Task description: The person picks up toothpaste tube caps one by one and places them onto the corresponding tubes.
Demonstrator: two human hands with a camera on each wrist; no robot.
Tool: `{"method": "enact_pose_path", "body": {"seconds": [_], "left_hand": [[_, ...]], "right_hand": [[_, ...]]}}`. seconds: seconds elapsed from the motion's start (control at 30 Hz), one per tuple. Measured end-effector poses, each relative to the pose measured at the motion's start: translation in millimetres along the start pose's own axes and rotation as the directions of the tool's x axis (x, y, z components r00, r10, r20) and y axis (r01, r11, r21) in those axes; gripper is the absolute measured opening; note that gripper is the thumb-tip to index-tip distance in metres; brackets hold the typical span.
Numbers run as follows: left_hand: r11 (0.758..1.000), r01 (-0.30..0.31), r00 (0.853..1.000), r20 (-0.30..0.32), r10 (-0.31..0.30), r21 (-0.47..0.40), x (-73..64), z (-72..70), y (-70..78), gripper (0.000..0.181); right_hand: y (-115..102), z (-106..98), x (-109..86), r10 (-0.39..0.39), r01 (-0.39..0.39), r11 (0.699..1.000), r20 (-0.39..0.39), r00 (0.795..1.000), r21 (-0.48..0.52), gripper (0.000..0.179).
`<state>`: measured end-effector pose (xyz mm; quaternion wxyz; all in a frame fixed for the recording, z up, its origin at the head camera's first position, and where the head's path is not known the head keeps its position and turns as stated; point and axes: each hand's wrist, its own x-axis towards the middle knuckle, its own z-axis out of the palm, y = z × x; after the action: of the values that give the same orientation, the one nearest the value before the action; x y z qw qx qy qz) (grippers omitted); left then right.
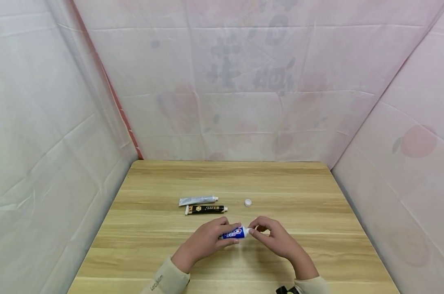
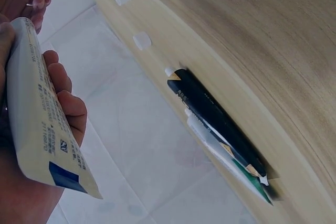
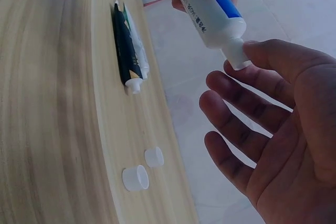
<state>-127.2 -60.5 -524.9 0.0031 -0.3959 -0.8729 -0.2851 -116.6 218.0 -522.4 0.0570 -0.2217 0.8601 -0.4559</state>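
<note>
My left hand [image 1: 208,241] grips a blue and white toothpaste tube [image 1: 236,233] round its body, its narrow white end pointing right. In the left wrist view the flat crimped end of the tube [image 2: 47,129] faces the camera, with small print on a pale side. At the other end, my right hand [image 3: 283,98] pinches the white cap [image 3: 236,55] between thumb and index finger. The remaining fingers of that hand spread loosely below, holding nothing.
Beyond the hands, a black tube [image 1: 207,209] and a silvery white tube [image 1: 197,200] lie side by side on the wooden table [image 1: 152,253]. Two loose white caps, one nearer [image 3: 135,178] and one farther [image 3: 154,157], stand apart from them. Fabric walls [image 1: 244,102] enclose the table.
</note>
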Motion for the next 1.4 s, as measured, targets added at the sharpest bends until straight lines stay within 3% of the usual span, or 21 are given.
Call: {"method": "enact_pose_path", "body": {"seconds": [0.4, 0.63, 1.07, 1.4], "left_hand": [[1.0, -0.002, 1.0, 0.006, 0.002, -0.002, 0.2, 2.1, -1.7, 0.051], [1.0, 0.016, 1.0, 0.022, -0.016, -0.002, 0.5, -0.3, -1.1, 0.051], [1.0, 0.011, 1.0, 0.01, -0.011, -0.016, 0.7, -0.1, 0.1, 0.051], [1.0, 0.011, 1.0, 0.011, -0.011, -0.016, -0.6, 1.4, -1.5, 0.051]], "right_hand": [[-4.0, -2.6, -1.4, 0.039, -0.04, 0.999, -0.03, 0.999, -0.027, 0.017], [-4.4, -2.7, -4.1, -0.053, 0.05, 0.998, -0.1, 0.994, -0.034, 0.009], [-4.9, -0.8, -3.7, -0.131, 0.131, 0.991, -0.1, 0.986, -0.006, 0.019], [-5.3, -0.8, -4.1, -0.053, 0.053, 0.999, -0.033, 0.998, -0.015, 0.007]]}}
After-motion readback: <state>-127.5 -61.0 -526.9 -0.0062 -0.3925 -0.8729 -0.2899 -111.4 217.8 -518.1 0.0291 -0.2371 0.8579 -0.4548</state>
